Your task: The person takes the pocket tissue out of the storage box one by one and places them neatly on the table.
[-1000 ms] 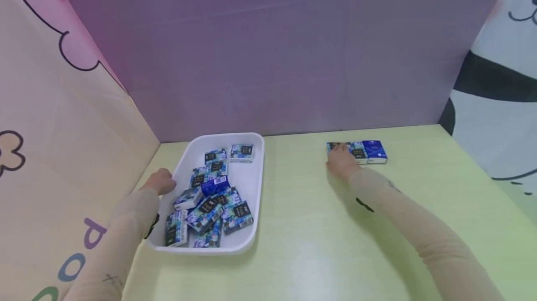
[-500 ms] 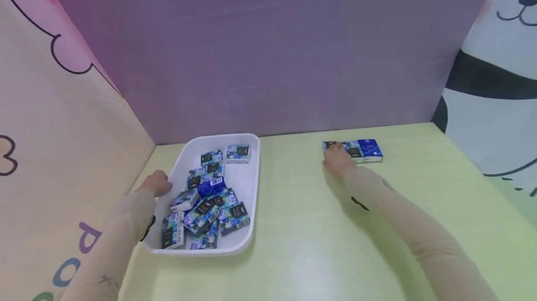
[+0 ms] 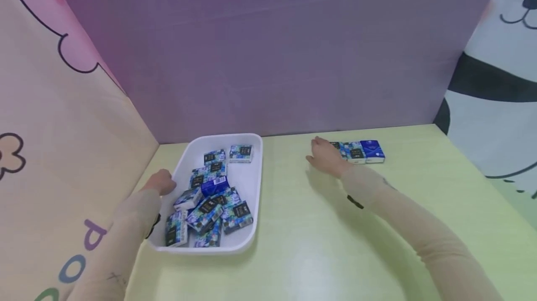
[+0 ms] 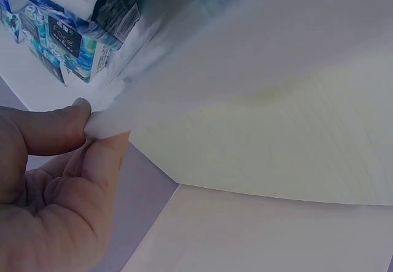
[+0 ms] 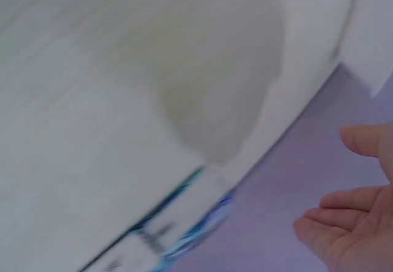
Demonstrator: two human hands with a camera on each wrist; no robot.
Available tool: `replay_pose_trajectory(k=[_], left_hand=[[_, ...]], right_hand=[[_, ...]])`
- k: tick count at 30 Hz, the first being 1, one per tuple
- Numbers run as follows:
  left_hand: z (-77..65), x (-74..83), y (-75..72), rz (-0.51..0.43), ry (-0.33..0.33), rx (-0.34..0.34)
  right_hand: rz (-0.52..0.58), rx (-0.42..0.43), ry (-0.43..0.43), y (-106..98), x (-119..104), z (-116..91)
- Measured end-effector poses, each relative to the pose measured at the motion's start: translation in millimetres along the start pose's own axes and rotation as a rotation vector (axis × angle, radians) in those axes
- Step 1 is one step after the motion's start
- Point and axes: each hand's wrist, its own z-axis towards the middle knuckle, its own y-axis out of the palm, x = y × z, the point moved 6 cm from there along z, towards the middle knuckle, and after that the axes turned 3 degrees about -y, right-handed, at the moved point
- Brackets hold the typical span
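The left hand (image 3: 159, 182) pinches the left rim of the white tray (image 3: 243, 177) between thumb and fingers, with jumbled packets (image 3: 204, 213) lying inside just to the right of its grip and the beige side panel (image 3: 71, 128) close on its outer side. Farther off, the right hand (image 3: 328, 156) holds nothing, its thumb spread from its fingers, at the left end of a row of packets (image 3: 354, 153) that it partly covers; whether they touch I cannot tell. A broad stretch of worktop (image 3: 289, 208) separates tray from row, while beyond both only a narrow strip leads to the purple wall (image 3: 268, 58).
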Motion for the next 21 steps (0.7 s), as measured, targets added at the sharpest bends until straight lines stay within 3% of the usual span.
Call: replay_pose_trajectory(k=[5, 7, 12, 17, 21], left_hand=[[-1.4, 0.7, -3.4, -0.003, 0.002, 0.006], [-7.8, 3.9, -4.6, -0.004, 0.009, -0.004], [-7.0, 5.5, -0.8, -0.001, 0.014, 0.011], [-5.2, 16.4, 1.6, 0.007, 0.034, 0.020], [-8.0, 19.8, -2.1, 0.035, 0.052, 0.032]], right_hand=[[0.047, 0.098, -0.185, -17.7, -55.8, 10.8], [0.058, 0.101, -0.259, -19.1, -73.5, 17.2], [0.055, 0.073, -0.425, -15.1, -104.5, 38.5], [0.077, -0.076, -0.413, 1.6, -111.1, 69.8], [0.037, -0.149, -0.389, 16.4, -118.9, 96.5]])
